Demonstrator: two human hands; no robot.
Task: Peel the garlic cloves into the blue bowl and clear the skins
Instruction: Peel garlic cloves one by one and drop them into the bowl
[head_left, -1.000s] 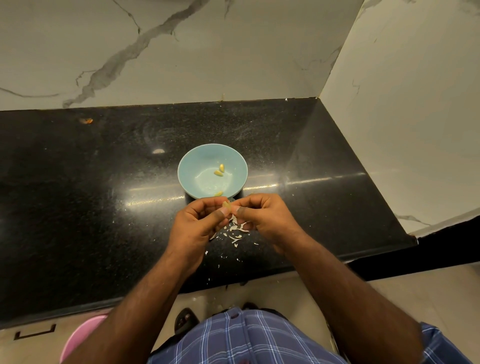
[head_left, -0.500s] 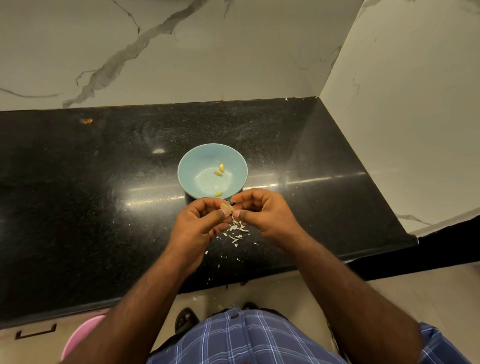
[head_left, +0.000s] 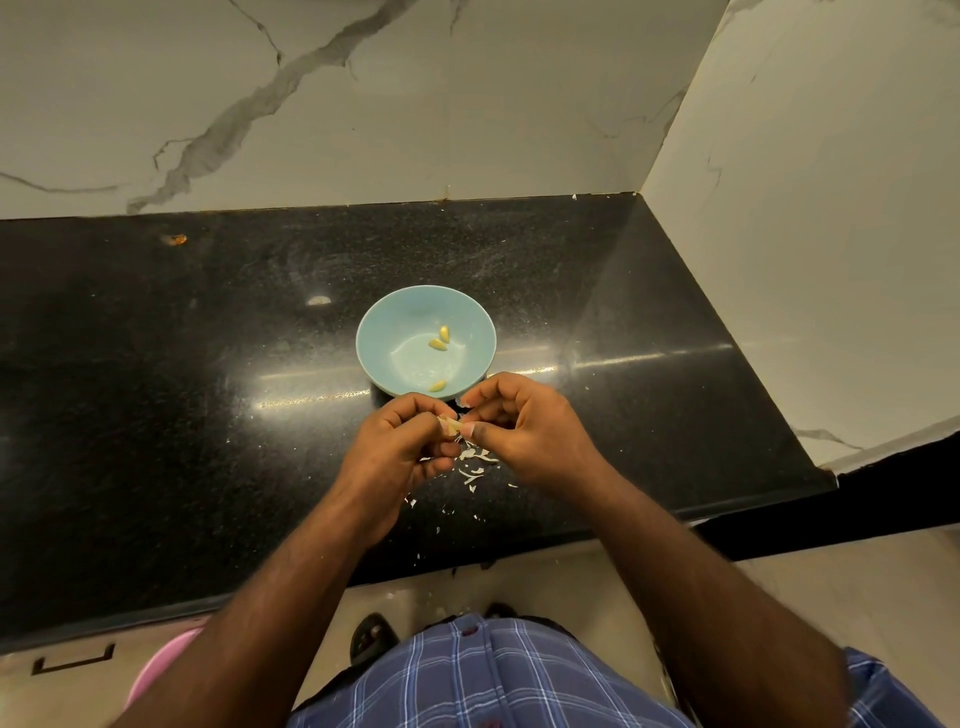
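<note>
A light blue bowl (head_left: 379, 332) stands on the black counter (head_left: 156, 415) with three peeled yellow garlic cloves (head_left: 437, 344) inside. Just in front of the bowl, my left hand (head_left: 400, 447) pinches a pale garlic clove (head_left: 451, 426) between thumb and fingers. My right hand (head_left: 524, 426) meets it from the right, thumb and fingertips pinching at the same clove. A small heap of white garlic skins (head_left: 474, 465) lies on the counter below and between both hands.
Marble walls close the counter at the back and right. Loose skin flakes (head_left: 447, 512) are scattered toward the counter's front edge. A pink bin (head_left: 156, 660) shows on the floor at lower left. A small orange scrap (head_left: 174, 239) lies far left.
My right hand's fingers have spread and lifted slightly away from the left hand, exposing more of the clove. The bowl and skins have stayed put.
</note>
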